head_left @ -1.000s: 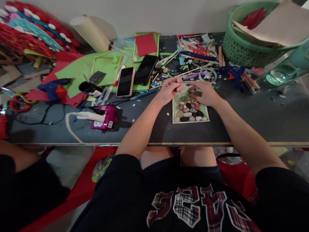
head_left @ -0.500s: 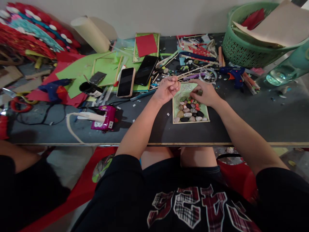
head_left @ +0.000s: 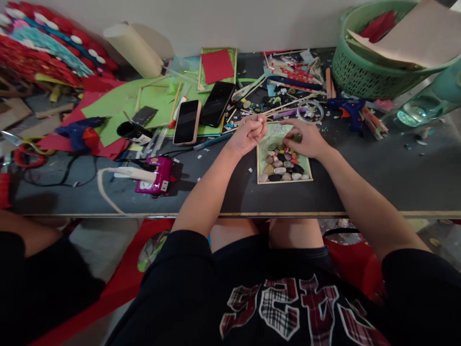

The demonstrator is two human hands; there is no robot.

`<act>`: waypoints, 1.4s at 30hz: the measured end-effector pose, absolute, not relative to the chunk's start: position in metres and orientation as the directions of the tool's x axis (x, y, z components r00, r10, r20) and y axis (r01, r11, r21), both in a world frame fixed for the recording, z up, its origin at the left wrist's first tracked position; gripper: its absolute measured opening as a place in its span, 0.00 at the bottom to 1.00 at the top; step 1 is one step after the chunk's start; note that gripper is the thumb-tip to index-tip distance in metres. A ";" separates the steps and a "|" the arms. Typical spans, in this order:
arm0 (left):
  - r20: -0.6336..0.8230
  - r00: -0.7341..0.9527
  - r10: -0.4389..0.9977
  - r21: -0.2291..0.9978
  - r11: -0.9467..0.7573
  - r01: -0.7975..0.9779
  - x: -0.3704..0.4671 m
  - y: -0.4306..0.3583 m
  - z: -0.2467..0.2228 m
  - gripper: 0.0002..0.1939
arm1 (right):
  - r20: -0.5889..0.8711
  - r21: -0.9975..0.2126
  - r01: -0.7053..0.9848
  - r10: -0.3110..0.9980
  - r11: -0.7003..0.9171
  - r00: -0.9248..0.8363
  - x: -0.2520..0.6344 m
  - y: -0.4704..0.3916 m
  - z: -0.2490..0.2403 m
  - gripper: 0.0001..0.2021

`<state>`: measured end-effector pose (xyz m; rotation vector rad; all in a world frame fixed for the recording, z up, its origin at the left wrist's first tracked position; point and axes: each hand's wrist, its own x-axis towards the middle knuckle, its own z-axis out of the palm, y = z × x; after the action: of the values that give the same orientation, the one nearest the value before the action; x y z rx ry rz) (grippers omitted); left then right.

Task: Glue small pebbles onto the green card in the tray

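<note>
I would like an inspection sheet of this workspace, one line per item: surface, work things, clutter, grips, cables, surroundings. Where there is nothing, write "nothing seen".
Surface: dark table, small scraps scattered on it.
Work things: framed green panel, pebbles over its lower part, drawn curves above them.
Clutter: two phones, scissors, two blue glue guns, red paper square.
Grips: left hand curled at the panel's upper left corner; right hand over its upper right; anything held cannot be made out.
Cables: white cable at purple power adapter; black cord at left.
Surroundings: wall behind; green basket and bottle at right; another person's arm at lower left.
</note>
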<state>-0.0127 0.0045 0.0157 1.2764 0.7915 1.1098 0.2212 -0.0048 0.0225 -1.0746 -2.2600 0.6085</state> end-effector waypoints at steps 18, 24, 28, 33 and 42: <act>0.150 0.402 0.903 0.988 -0.119 -0.101 -0.007 0.003 0.011 0.12 | 0.272 -0.627 0.534 0.802 0.567 -0.532 0.222 -0.005 0.024 0.26; 0.284 0.542 0.791 0.822 -0.492 0.288 -0.006 -0.001 0.012 0.09 | 0.356 -0.580 0.601 0.835 0.549 -0.419 0.222 -0.002 0.020 0.24; 0.188 0.701 0.688 0.551 -0.664 0.505 -0.006 -0.002 0.016 0.14 | 0.432 -0.548 0.660 0.850 0.513 -0.302 0.223 0.003 0.016 0.21; 0.116 0.682 0.722 0.581 -0.606 0.543 -0.002 -0.001 0.018 0.14 | 0.449 -0.553 0.637 0.836 0.537 -0.314 0.223 0.004 0.013 0.20; 0.199 0.467 0.862 0.936 -0.309 0.171 -0.003 0.004 0.009 0.18 | 0.462 -0.719 0.394 0.818 0.572 -0.343 0.219 0.004 0.011 0.21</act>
<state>-0.0034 0.0040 0.0095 1.7650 0.8817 0.9106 0.2186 0.0036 0.0109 -0.9731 -1.9535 0.6293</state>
